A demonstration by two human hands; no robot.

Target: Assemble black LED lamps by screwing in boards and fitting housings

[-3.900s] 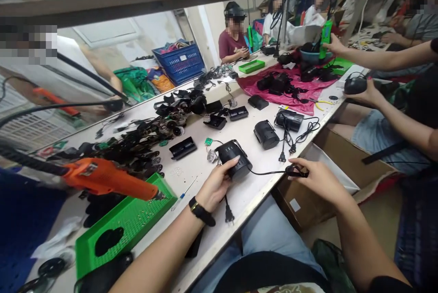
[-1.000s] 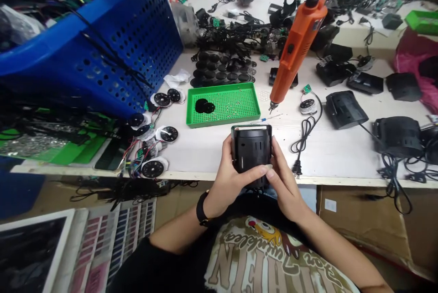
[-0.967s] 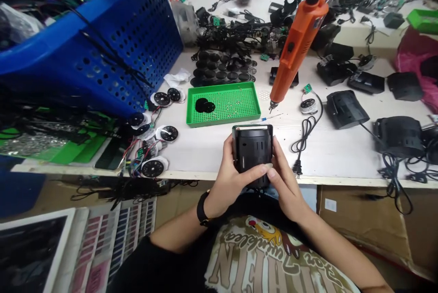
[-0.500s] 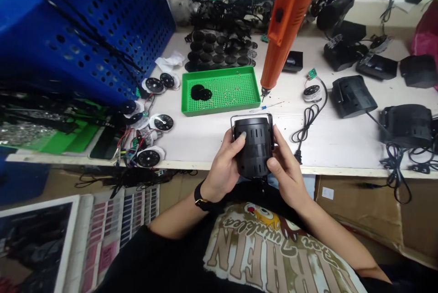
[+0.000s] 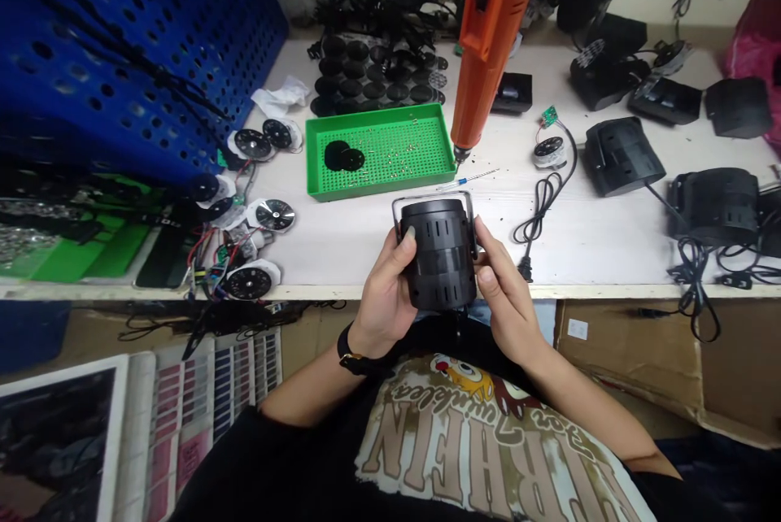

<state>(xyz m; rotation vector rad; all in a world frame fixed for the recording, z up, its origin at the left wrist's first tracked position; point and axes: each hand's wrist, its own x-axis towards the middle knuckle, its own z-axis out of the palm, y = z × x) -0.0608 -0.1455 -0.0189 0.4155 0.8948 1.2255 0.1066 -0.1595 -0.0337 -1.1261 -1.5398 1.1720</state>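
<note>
Both my hands hold a black slotted cylindrical housing up over the table's front edge. A thin metal U-bracket loops across its far end. My left hand wraps its left side, with the thumb on top. My right hand grips the right side. Beyond them an orange electric screwdriver hangs with its bit just above a green perforated tray. A small blue-handled screwdriver lies on the table near the tray.
A large blue perforated crate stands at the left. Round dial discs with wires lie beside it. Several black housings with cords sit at the right. A coiled black power cord lies near my right hand.
The housing has turned slightly in my hands, with the bracket now at its far end. My left thumb has shifted onto it, and the whole view has drifted up and left.
</note>
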